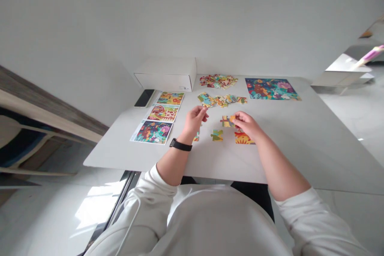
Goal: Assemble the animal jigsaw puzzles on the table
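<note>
My right hand (245,124) pinches an orange puzzle piece (232,119) at the right side of a yellow and red piece (225,121) on the table. Just below that hand lies an orange joined section (244,138), partly covered by my wrist. My left hand (195,121), with a black band at the wrist, hovers with curled fingers just below a row of loose pieces (222,100); whether anything sits in its fingertips is hidden. Between my hands is a green and yellow piece (217,135). Another piece (196,137) is partly hidden behind my left wrist.
Picture cards (163,113) lie at the left, beside a phone (144,98). Behind them stands a white box (168,74). A heap of pieces (218,81) and an assembled puzzle (271,89) lie near the wall, on the white table (312,148).
</note>
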